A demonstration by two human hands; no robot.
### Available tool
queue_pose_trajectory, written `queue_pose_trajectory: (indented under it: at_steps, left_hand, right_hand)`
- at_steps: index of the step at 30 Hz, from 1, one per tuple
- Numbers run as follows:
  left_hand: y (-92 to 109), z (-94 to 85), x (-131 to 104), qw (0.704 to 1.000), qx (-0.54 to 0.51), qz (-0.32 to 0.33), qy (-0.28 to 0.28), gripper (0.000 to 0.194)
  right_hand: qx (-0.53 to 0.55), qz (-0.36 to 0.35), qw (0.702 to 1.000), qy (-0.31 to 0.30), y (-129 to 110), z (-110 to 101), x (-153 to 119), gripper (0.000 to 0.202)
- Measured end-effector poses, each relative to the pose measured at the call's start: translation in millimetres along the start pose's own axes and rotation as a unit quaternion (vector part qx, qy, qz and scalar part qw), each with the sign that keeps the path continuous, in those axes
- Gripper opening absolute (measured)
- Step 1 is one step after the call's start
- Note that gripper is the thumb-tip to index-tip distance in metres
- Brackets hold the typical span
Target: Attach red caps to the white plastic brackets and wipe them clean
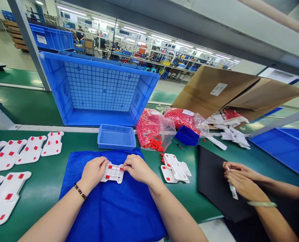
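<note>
My left hand pinches the left end of a white plastic panel with a ribbed face turned up. Red pieces sit in its left side. At the panel's upper right corner, my right hand is closed on a small red piece, mostly covered by the fingers. Below both hands lies a blue cloth. To the right of the cloth, more white panels with red pieces are stacked loosely, with a few loose red pieces beside them.
Finished-looking white panels lie in rows at left. A shallow blue tray, a large tilted blue crate, bags of red pieces and a dark blue bin stand behind. A co-worker's hands handle a white part over black cloth.
</note>
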State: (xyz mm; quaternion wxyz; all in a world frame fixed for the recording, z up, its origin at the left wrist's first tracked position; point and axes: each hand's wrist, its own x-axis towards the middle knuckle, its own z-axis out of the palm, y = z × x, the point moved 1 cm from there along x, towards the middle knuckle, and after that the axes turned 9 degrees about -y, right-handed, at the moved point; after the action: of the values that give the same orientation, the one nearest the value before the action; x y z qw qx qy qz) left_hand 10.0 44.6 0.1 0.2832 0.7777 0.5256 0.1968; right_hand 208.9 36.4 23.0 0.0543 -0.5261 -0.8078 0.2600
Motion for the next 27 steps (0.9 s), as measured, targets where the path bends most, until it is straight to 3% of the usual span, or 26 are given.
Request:
queue_pose_trajectory:
  at_steps: [18,23,27]
  left_hand:
    - [-2,2.3,-2,1.000,-0.001,0.018,-0.003,0.029]
    - [0,1.7,-4,0.999,-0.014,0.006,0.043,0.024]
    - [4,-0.2,-5,0.995,-0.005,0.078,0.055,0.023]
  right_hand:
    - [0.050,-0.005,0.998,0.036,10,22,8,0.014]
    - [0.193,-0.053,0.975,0.095,21,13,8,0.016]
    - [0.263,-0.012,0.943,0.204,42,-5,7,0.017]
